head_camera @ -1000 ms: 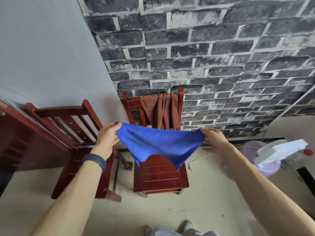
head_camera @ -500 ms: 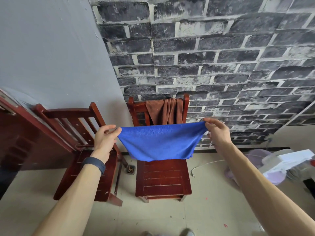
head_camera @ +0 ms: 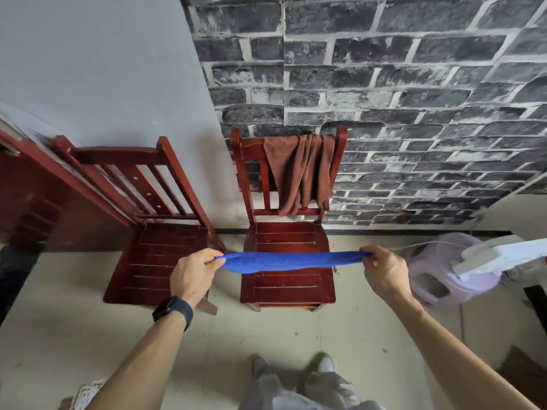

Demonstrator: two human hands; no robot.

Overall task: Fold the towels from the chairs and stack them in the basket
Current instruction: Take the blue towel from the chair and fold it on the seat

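Two red wooden chairs are parked against the walls: the left chair point(head_camera: 154, 255) with a bare seat, the right chair point(head_camera: 288, 261) with a brown towel point(head_camera: 299, 173) draped over its backrest. Out front, a blue towel point(head_camera: 291, 261) is stretched flat and thin over the right chair's seat, pinched shut at one end by the left hand point(head_camera: 192, 276) and at the other by the right hand point(head_camera: 384, 272). A dark wristband point(head_camera: 173, 310) is worn on the left wrist.

A single head-worn wide-angle view looked forward and down from standing height; both forearms entered from the lower corners, chairs and walls filling the upper frame.
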